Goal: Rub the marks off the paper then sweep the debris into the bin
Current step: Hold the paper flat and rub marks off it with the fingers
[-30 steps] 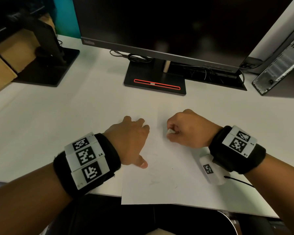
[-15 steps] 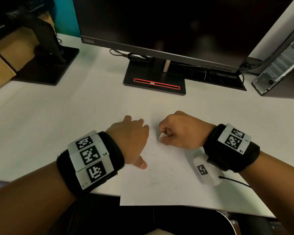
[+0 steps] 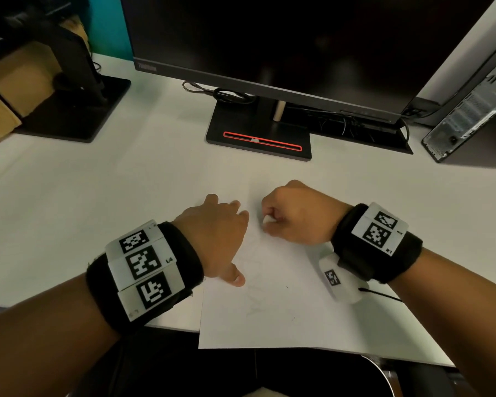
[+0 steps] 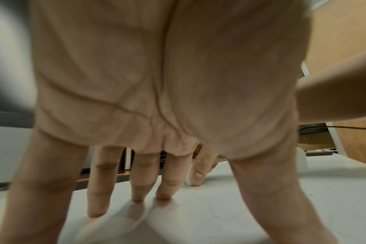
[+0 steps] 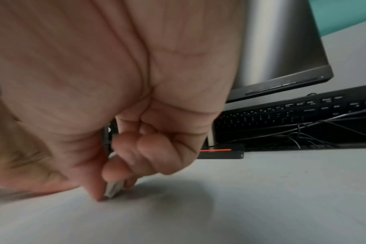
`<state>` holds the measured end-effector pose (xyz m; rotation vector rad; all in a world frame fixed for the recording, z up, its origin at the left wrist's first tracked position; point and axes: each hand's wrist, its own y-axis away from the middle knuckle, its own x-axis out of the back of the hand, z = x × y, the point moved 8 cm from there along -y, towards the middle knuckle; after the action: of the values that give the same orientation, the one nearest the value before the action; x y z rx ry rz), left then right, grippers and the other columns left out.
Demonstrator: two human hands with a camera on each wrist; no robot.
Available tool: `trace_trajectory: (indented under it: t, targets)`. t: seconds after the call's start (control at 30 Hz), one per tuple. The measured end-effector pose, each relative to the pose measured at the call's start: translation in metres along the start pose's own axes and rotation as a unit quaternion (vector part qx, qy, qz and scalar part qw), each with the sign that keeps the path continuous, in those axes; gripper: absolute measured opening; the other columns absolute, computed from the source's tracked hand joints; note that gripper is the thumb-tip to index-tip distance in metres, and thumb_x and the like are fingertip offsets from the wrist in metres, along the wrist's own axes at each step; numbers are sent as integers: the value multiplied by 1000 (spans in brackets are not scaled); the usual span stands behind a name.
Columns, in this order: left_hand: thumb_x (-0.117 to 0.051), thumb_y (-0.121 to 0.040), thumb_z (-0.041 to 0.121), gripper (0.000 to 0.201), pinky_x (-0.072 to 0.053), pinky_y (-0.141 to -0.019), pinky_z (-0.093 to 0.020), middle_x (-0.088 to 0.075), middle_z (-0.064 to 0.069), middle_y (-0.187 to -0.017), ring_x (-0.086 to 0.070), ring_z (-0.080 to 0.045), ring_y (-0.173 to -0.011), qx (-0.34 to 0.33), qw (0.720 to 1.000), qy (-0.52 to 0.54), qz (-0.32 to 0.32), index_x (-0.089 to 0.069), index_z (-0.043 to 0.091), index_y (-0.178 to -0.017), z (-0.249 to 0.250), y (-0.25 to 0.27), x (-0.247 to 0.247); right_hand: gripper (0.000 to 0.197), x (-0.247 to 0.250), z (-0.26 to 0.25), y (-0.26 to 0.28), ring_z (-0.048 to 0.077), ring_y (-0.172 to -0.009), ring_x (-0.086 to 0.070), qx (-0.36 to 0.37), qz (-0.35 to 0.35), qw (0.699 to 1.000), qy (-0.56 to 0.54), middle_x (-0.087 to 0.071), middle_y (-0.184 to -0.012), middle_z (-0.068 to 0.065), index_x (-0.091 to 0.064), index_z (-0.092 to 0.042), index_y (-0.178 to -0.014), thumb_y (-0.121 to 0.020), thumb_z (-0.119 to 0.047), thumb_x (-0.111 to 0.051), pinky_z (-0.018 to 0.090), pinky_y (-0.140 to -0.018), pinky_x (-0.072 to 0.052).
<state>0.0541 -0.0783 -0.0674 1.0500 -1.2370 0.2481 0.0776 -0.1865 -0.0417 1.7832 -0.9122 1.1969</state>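
Left hand [image 3: 215, 236] flat on the paper [image 3: 284, 319], fingers [image 4: 98, 198] spread and straight, tips pressing the sheet near its left edge, thumb out toward the near side. Right hand [image 3: 295, 216] curled into a loose fist just beside the left, grip pinching a small white eraser [image 3: 269, 219] between thumb and fingertips [image 5: 115, 171]; eraser's lower end touching the paper on the far part of the sheet. Faint pencil marks [image 3: 255, 293] showing down the middle of the paper, nearer than both hands, with a few dark specks [image 3: 287, 287] scattered to their right. Paper lying on the white table [image 3: 98, 196], near edge overhanging the table's front. Monitor [image 3: 269, 38] on its stand beyond the hands, keyboard [image 5: 282, 115] and tangled cables behind the stand, computer case [image 3: 470, 110] at far right.
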Motion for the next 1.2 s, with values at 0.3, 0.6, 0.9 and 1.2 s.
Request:
trace_trajectory:
  t: [0.3,0.6,0.9,1.2]
  targets:
    - [-68,-76,71,103,-51,-95,-44,-28,-4,-157,-34,-32,-131,4,1000,2,-5,-26,15,-152,-1,0,0,24,6,22,2,11,-57,-42,-33,1,999,6,-48,-57,-2,-55,-10,-69,-88,-23,-64,26,-54,-34]
    - [-68,-77,70,106,-50,-95,-43,-18,-4,-163,-30,-32,-135,0,1000,6,-9,-21,15,-154,-1,1,0,26,9,33,-2,15,-60,-44,-56,15,998,25,-54,-63,6,-54,-7,-69,-87,-23,-61,31,-58,-39]
    - [-69,-76,70,102,-51,-95,-44,-24,-4,-160,-33,-31,-132,-1,1000,7,-11,-26,15,-151,-1,3,0,30,11,34,-10,14,-58,-43,-69,11,997,15,-51,-62,4,-50,-11,-64,-88,-23,-63,29,-54,-37]
    - [-69,-76,69,102,-51,-94,-44,-26,-4,-158,-34,-31,-131,-1,1000,12,-11,-27,15,-151,-1,3,0,26,12,28,-14,23,-61,-49,-57,-4,998,9,-56,-65,10,-57,-4,-70,-88,-23,-64,29,-56,-41]
